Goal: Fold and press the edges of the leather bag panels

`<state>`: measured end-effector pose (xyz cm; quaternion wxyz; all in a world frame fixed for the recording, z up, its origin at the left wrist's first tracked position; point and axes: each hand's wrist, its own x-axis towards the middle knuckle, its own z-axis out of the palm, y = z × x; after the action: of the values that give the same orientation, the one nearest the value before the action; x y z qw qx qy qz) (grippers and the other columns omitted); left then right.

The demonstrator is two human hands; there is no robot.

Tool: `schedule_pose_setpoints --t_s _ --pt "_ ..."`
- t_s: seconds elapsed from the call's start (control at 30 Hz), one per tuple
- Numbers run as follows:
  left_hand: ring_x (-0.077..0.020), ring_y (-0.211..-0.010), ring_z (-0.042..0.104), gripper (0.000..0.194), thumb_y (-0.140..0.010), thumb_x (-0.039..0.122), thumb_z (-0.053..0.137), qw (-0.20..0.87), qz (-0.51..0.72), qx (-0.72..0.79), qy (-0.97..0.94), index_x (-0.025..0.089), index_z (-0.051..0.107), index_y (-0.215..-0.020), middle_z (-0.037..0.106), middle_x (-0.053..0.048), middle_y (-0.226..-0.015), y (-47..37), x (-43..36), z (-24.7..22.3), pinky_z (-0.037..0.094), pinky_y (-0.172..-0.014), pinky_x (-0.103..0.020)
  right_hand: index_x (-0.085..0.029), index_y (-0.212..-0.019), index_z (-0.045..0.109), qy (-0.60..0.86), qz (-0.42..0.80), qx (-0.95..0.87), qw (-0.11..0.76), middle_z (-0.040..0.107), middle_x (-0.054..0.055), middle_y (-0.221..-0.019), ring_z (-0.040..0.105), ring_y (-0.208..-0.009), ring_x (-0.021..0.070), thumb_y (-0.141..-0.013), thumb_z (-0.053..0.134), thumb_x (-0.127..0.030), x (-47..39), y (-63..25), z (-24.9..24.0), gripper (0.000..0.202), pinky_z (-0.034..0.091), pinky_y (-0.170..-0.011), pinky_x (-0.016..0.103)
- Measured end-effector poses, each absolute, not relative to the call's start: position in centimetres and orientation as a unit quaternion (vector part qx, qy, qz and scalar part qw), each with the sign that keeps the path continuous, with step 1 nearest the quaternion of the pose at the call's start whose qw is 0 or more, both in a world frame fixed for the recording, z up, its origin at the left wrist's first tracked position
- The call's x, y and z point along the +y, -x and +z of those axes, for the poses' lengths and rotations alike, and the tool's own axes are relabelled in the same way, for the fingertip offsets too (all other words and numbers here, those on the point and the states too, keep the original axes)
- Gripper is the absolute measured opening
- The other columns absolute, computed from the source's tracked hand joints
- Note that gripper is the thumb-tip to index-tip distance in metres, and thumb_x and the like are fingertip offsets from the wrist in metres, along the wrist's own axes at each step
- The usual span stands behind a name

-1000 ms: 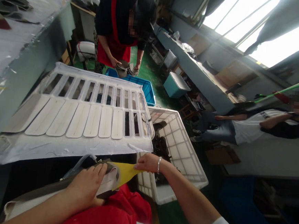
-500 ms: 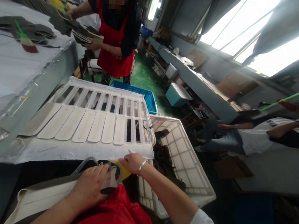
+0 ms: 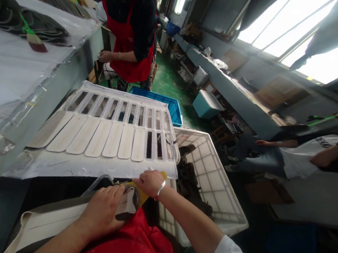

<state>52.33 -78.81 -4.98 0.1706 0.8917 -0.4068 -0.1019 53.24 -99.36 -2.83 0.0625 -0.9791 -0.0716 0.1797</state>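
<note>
Across my lap lies a long dark grey piece with a cream strip [image 3: 53,220] on it, its right end curled up. My left hand [image 3: 105,207] is closed over that piece close to the curled end. My right hand [image 3: 149,184] is closed on a flat yellow piece [image 3: 143,196] just beyond the curl; its exact kind is hidden by the fingers. In front of both hands stands a white slotted rack [image 3: 75,164], wrapped in white material. A row of cream rounded strips [image 3: 97,138] lies on the rack.
Right of the rack stands a white crate [image 3: 209,172] with dark pieces inside. A blue crate [image 3: 177,113] is behind it. At left is a covered table [image 3: 29,76] with a brush [image 3: 35,42]. A co-worker in a red apron [image 3: 119,48] stands beyond; another person [image 3: 298,156] is at right.
The view has shifted slightly. The co-worker has let go of the stacked dark pieces and reaches one arm over the table. My hands keep nearly the same place and hold.
</note>
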Motion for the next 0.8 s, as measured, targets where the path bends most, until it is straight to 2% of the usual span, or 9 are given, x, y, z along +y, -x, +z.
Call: schedule_pose_setpoints --t_s 0.13,0.27,0.43,0.63,0.73,0.8 --pt "-0.0290 -0.094 0.055 0.063 -0.065 0.047 0.059 0.173 -0.088 -0.407 -0.893 0.008 0.049 -0.115 0.060 -0.016 -0.105 -52.1 -78.7 -5.0 0.042 -0.083 -0.043 -0.017 -0.079 0.068 0.975 0.199 -0.076 0.056 0.068 0.009 -0.082 0.063 -0.079 0.0188 -0.092 0.022 -0.053 -99.7 -53.8 -2.6 0.059 0.040 -0.065 0.027" --pt "-0.0286 -0.098 0.056 0.079 -0.064 0.049 0.063 0.197 -0.058 -0.415 -0.886 0.010 0.036 -0.127 0.058 -0.017 -0.113 -51.8 -78.5 -5.8 0.043 -0.085 -0.042 -0.017 -0.079 0.068 0.970 0.217 -0.096 0.050 0.068 0.010 -0.083 0.063 -0.079 0.0214 -0.092 0.018 -0.054 -99.4 -54.0 -2.7 0.063 0.042 -0.065 0.030" --pt "-0.0339 -0.119 0.043 0.092 -0.065 0.050 0.064 0.195 0.030 -0.420 -0.886 0.011 0.024 -0.137 0.043 -0.022 -0.132 -51.6 -78.3 -6.5 0.043 -0.089 -0.042 -0.018 -0.082 0.067 0.972 0.202 -0.098 0.066 0.068 0.010 -0.084 0.063 -0.079 0.0199 -0.093 0.012 -0.052 -98.7 -54.6 -2.7 0.066 0.044 -0.067 0.029" --pt "-0.0336 -0.118 0.045 0.097 -0.066 0.050 0.064 0.190 0.018 -0.406 -0.894 0.011 0.016 -0.141 0.033 -0.021 -0.140 -51.5 -78.6 -5.8 0.045 -0.089 -0.041 -0.017 -0.079 0.068 0.976 0.193 -0.096 0.042 0.068 0.011 -0.081 0.064 -0.079 0.0214 -0.093 0.014 -0.052 -99.7 -55.1 -2.5 0.066 0.045 -0.067 0.030" --pt "-0.0320 -0.114 0.049 0.099 -0.066 0.051 0.064 0.183 0.002 -0.406 -0.895 0.011 0.014 -0.142 0.023 -0.022 -0.145 -51.7 -78.8 -5.6 0.045 -0.088 -0.040 -0.017 -0.081 0.069 0.971 0.208 -0.104 0.045 0.069 0.010 -0.084 0.064 -0.081 0.0217 -0.093 0.016 -0.051 -99.6 -54.8 -2.8 0.064 0.045 -0.067 0.030" --pt "-0.0317 -0.112 0.051 0.102 -0.065 0.053 0.063 0.184 -0.010 -0.413 -0.892 0.011 0.013 -0.142 0.023 -0.023 -0.145 -51.9 -78.8 -5.8 0.044 -0.088 -0.040 -0.018 -0.083 0.068 0.969 0.211 -0.118 0.052 0.069 0.009 -0.086 0.064 -0.082 0.0216 -0.093 0.017 -0.050 -99.3 -54.7 -3.1 0.061 0.045 -0.067 0.030"
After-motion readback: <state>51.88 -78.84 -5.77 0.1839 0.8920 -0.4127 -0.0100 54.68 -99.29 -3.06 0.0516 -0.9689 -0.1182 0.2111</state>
